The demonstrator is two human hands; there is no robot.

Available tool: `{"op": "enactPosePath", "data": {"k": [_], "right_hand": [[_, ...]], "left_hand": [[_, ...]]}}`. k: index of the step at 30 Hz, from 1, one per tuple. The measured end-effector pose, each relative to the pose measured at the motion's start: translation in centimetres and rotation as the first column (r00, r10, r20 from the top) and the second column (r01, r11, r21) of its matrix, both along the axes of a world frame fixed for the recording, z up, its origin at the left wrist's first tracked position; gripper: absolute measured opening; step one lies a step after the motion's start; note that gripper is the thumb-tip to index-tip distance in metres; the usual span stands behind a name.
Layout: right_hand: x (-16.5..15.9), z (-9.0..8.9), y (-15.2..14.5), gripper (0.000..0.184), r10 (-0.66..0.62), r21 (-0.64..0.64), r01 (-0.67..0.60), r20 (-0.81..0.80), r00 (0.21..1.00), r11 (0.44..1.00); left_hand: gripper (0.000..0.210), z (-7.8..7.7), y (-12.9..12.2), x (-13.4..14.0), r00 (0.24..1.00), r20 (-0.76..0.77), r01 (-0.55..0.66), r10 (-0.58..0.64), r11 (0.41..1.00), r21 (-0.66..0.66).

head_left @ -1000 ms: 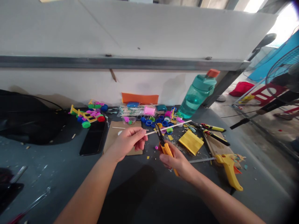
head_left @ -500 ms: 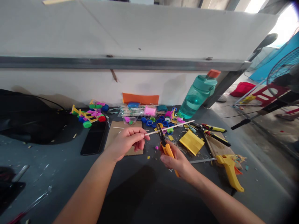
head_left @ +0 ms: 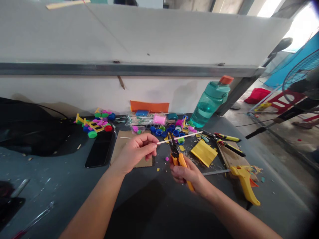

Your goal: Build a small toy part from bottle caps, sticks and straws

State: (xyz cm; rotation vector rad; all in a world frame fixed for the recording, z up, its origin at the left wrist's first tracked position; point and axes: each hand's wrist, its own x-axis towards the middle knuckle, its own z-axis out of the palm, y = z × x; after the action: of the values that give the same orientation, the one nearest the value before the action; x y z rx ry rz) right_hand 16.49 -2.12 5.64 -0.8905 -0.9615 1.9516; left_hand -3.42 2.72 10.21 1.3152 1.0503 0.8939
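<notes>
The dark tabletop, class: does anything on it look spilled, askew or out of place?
Yes: small scraps litter the tabletop left of the yellow square, looking like uncleared waste. The water bottle appears to lean right, though lens distortion may explain that. The held white stick looks straight.

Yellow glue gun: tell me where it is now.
In the head view, the yellow glue gun lies on the table, right of the right hand and below the black-and-yellow pliers.

The bare left grip (head_left: 141,149) hangs over the flat brown cardboard rectangle (head_left: 120,144), thumb and fingertips pinched, while the bare right grip (head_left: 184,170) curls right of it, both bare forearms (head_left: 99,196) slanting inward.
</notes>
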Motion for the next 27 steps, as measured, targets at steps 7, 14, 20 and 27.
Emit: {"op": "enactPosePath", "data": {"k": [7,14,20,27], "right_hand": [[-0.5,0.9,-0.5,0.038,0.055,-0.135,-0.079,-0.172,0.984,0.988],[-0.4,1.4,-0.7,0.033,0.186,-0.172,-0.221,-0.198,0.963,0.960],[0.3,2.5,-0.9,0.032,0.237,0.014,-0.241,0.143,0.961,0.970],[1.9,3.8,-0.7,0.034,-0.187,0.410,-0.027,0.473,0.861,0.912]], "left_hand": [[0.019,-1.1,-0.3,1.9,0.983,0.006,-0.182,0.186,0.953,0.242],[0.010,-1.9,-0.7,2.3,0.909,0.094,-0.385,0.406,0.733,0.560],[0.013,-0.6,-0.4,1.1,0.806,0.166,-0.541,0.568,0.594,0.596],[0.016,-0.1,-1.6,1.8,0.948,-0.070,-0.228,0.311,0.813,0.535]]}}
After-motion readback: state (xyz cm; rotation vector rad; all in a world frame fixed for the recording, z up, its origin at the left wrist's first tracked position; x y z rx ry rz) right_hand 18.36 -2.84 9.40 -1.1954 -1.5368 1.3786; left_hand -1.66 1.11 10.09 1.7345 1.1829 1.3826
